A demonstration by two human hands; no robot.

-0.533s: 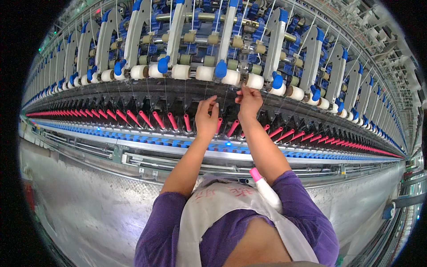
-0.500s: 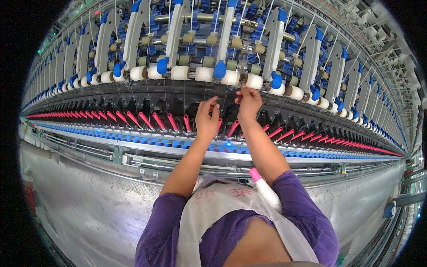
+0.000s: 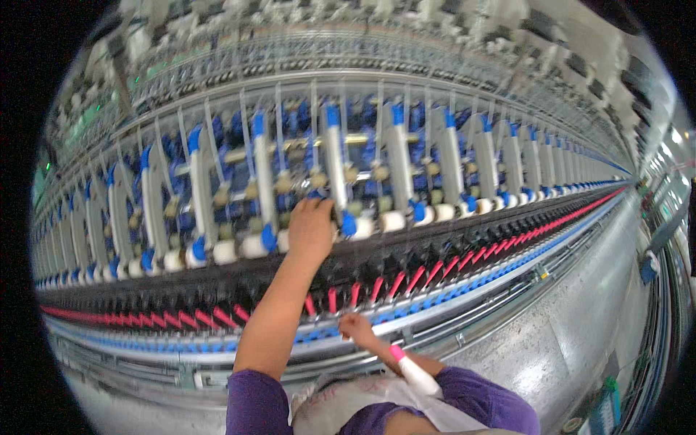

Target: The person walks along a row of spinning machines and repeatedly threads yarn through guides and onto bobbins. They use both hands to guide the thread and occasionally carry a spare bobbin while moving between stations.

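Observation:
A spinning frame stretches across the view, with a row of white rollers [image 3: 392,221] under grey arms [image 3: 335,163] with blue ends. My left hand [image 3: 311,230] reaches up to the rollers between two of these arms, its back toward me. Its fingertips are hidden and blurred among the parts there. Lower down, my right hand [image 3: 355,328] is closed in front of the blue rail, below the pink bobbins [image 3: 377,288]. Whatever its fingers hold, if anything, does not show.
A white yarn cone [image 3: 419,375] with a pink tip stands against my apron [image 3: 335,404] by the right arm. Grey metal floor [image 3: 536,333] runs along the machine. At the right edge are pipes and a blue object [image 3: 649,268].
My left hand has moved up onto the rollers. My right hand has dropped from the rollers to the blue rail. The view has tilted and shifted, showing more of the machine's upper part.

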